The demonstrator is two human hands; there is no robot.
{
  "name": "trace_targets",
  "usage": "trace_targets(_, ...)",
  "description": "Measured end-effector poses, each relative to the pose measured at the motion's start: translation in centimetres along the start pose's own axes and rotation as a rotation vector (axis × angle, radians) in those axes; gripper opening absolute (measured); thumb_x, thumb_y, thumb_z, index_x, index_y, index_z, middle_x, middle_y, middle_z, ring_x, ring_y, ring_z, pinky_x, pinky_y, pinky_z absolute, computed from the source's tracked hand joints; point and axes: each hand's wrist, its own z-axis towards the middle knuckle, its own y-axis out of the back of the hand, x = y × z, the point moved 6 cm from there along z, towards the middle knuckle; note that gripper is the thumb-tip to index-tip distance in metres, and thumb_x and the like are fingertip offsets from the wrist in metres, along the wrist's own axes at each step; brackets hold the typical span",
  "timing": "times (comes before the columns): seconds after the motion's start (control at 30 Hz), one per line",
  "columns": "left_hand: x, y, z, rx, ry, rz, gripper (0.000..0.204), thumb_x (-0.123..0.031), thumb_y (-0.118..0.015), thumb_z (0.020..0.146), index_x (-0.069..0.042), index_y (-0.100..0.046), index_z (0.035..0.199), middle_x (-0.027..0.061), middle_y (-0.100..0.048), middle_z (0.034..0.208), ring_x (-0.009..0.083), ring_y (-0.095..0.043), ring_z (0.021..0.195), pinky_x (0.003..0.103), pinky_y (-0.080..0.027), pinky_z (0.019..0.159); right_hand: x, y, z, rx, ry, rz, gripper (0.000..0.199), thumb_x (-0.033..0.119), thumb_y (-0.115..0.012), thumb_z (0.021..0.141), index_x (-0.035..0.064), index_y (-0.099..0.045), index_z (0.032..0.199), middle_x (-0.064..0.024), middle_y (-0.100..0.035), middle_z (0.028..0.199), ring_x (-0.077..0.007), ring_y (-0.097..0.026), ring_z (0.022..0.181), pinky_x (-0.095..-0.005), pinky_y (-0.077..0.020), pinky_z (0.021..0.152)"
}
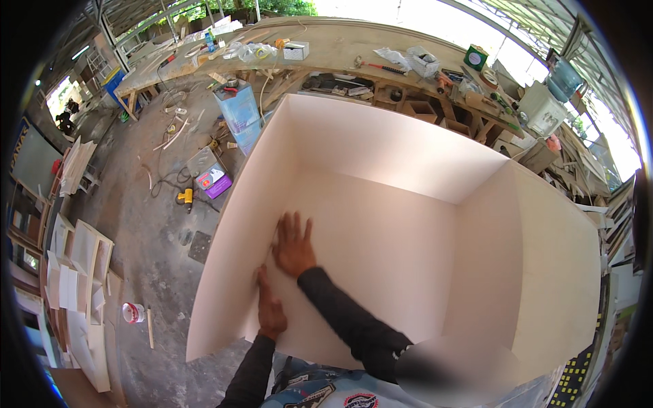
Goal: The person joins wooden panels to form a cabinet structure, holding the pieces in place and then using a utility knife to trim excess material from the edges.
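In front of me stands a large open box-shaped cabinet (pixel 367 245) with pale, smooth inner faces. My right hand (pixel 294 248) lies flat on its bottom panel, fingers spread, close to the corner with the left side panel (pixel 238 224). Nearer to me, my left hand (pixel 272 309) rests along that same corner, its fingers stretched out toward the side panel. Neither hand holds anything that I can see. A broad light panel (pixel 561 265) forms the outer face on the right.
A long wooden workbench (pixel 333 44) with a hammer (pixel 384 66) and other tools runs behind the cabinet. On the floor to the left are a yellow power drill (pixel 186 198), a blue can (pixel 238 109) and a small white tub (pixel 133 313). Wooden frames (pixel 85 272) stand far left.
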Motion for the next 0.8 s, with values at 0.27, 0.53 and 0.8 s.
trace_targets(0.27,0.3,-1.3,0.0,0.262,-0.067,0.640,0.070,-0.047,-0.038,0.102,0.000,-0.027,0.153,0.0253,-0.023,0.159,0.0429,-0.020,0.148,0.050,-0.016,0.121,-2.1,6.1,-17.6,0.116,-0.080,0.141,0.066,0.047,-0.046,0.099,0.0108,-0.036,0.153,-0.0151,-0.026,0.161,-0.0357,-0.019,0.150,-0.0569,-0.0114,0.119)
trace_targets(0.53,0.7,-1.2,0.2,0.246,-0.089,0.629,0.065,-0.036,-0.044,0.101,0.001,-0.028,0.152,0.0258,-0.022,0.159,0.0432,-0.019,0.148,0.051,-0.015,0.121,-16.8,12.8,-33.1,0.082,-0.547,-0.203,0.072,0.050,-0.043,0.099,0.0019,-0.033,0.151,-0.0242,-0.022,0.160,-0.0426,-0.015,0.149,-0.0544,-0.0086,0.121)
trace_targets(0.8,-0.1,-1.5,0.1,0.298,-0.119,0.462,0.063,-0.040,-0.026,0.104,0.001,-0.028,0.153,0.0242,-0.023,0.159,0.0427,-0.016,0.149,0.055,-0.006,0.121,-13.4,10.5,-31.9,-0.147,-0.526,-0.201,0.080,0.048,-0.043,0.099,-0.0085,-0.021,0.151,-0.0335,-0.013,0.158,-0.0490,-0.010,0.148,-0.0612,-0.0051,0.119)
